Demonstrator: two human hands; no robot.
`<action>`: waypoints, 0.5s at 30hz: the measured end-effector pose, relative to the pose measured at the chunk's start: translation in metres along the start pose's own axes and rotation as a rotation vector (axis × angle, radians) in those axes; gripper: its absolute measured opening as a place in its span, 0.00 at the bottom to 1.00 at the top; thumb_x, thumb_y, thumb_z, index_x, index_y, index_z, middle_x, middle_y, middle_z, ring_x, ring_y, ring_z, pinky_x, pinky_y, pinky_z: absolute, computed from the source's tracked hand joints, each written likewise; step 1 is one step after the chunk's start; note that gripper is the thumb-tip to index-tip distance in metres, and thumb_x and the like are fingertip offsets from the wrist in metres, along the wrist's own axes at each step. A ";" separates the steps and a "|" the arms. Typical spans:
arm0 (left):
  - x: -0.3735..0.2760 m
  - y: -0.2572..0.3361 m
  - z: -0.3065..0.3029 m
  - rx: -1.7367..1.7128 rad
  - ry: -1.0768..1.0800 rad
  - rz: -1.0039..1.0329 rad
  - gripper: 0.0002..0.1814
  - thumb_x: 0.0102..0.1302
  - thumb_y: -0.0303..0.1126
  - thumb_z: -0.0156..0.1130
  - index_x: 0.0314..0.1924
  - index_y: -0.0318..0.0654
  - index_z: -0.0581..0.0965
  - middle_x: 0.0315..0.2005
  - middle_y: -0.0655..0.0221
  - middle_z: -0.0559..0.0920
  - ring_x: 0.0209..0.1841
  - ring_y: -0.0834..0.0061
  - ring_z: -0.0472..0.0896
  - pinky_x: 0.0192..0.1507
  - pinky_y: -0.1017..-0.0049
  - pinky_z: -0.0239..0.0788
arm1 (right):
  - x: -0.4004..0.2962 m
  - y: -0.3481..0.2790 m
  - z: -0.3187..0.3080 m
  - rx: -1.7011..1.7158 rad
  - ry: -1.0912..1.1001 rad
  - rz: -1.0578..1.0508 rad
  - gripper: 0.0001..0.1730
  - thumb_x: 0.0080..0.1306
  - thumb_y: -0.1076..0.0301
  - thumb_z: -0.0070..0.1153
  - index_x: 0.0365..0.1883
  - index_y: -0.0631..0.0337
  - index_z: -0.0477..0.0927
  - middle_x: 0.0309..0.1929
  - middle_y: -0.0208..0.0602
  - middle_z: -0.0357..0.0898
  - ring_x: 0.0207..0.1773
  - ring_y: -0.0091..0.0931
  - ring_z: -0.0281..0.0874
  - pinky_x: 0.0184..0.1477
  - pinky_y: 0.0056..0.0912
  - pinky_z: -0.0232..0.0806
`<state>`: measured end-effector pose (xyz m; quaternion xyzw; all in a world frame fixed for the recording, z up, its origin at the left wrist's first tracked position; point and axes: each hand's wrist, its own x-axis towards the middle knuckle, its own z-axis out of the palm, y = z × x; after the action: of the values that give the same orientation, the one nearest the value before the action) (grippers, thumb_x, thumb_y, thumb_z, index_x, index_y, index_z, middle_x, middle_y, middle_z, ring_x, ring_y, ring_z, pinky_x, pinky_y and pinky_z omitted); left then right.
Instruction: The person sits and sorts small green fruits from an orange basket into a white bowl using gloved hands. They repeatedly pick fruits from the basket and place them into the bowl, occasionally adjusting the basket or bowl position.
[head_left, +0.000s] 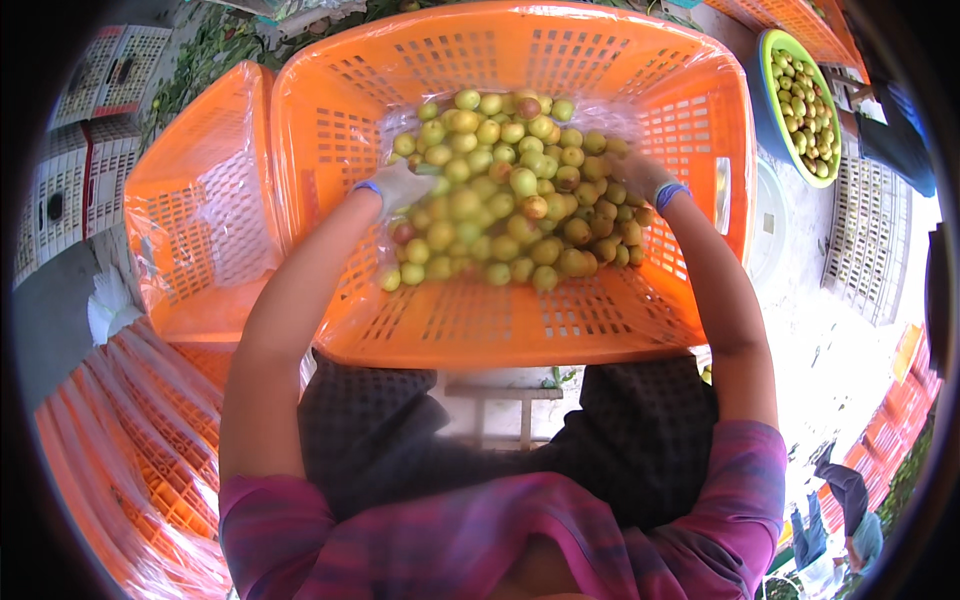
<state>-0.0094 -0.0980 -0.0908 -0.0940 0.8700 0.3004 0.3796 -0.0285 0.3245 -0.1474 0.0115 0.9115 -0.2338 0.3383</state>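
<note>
Many round yellow-green fruits (525, 180), some with reddish-brown patches, lie heaped in a large orange plastic crate (510, 356) lined with clear film. My left hand (402, 184), in a pale glove with a blue band at the wrist, rests against the left side of the heap. A green thing lies by its fingers, too small to name. On the opposite side, my right hand (641, 176), gloved likewise, touches the fruits with its fingertips partly hidden among them. Whether either hand grips a fruit cannot be told.
Another film-lined orange crate (202, 315) adjoins on the left, with stacked crates (142, 450) below it. At upper right is a green-rimmed tub (765, 75) of fruits. White crates (109, 161) stand far left. A wooden stool (502, 391) is beneath the big crate. People's legs (847, 487) show lower right.
</note>
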 end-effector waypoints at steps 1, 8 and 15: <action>0.009 0.000 0.001 0.000 -0.010 -0.025 0.38 0.60 0.53 0.60 0.57 0.24 0.71 0.50 0.47 0.79 0.53 0.58 0.79 0.55 0.65 0.69 | -0.005 0.000 0.008 0.070 0.003 0.026 0.30 0.69 0.46 0.45 0.53 0.66 0.77 0.49 0.53 0.81 0.55 0.44 0.78 0.55 0.44 0.69; 0.008 0.007 0.011 0.197 0.057 -0.222 0.55 0.55 0.68 0.57 0.73 0.37 0.56 0.68 0.36 0.58 0.67 0.43 0.66 0.67 0.60 0.60 | -0.018 -0.019 0.002 0.172 0.000 0.154 0.35 0.69 0.41 0.39 0.58 0.64 0.75 0.52 0.55 0.79 0.56 0.47 0.77 0.57 0.46 0.68; 0.011 0.007 0.014 -0.136 0.033 -0.161 0.50 0.59 0.66 0.57 0.72 0.39 0.60 0.68 0.42 0.61 0.69 0.53 0.63 0.68 0.60 0.57 | -0.026 -0.029 0.003 0.333 -0.094 0.275 0.39 0.70 0.38 0.33 0.60 0.64 0.74 0.51 0.55 0.80 0.53 0.44 0.79 0.51 0.43 0.72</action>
<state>-0.0112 -0.0839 -0.1029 -0.1941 0.8433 0.3257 0.3810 -0.0122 0.3010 -0.1211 0.1802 0.8333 -0.3330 0.4027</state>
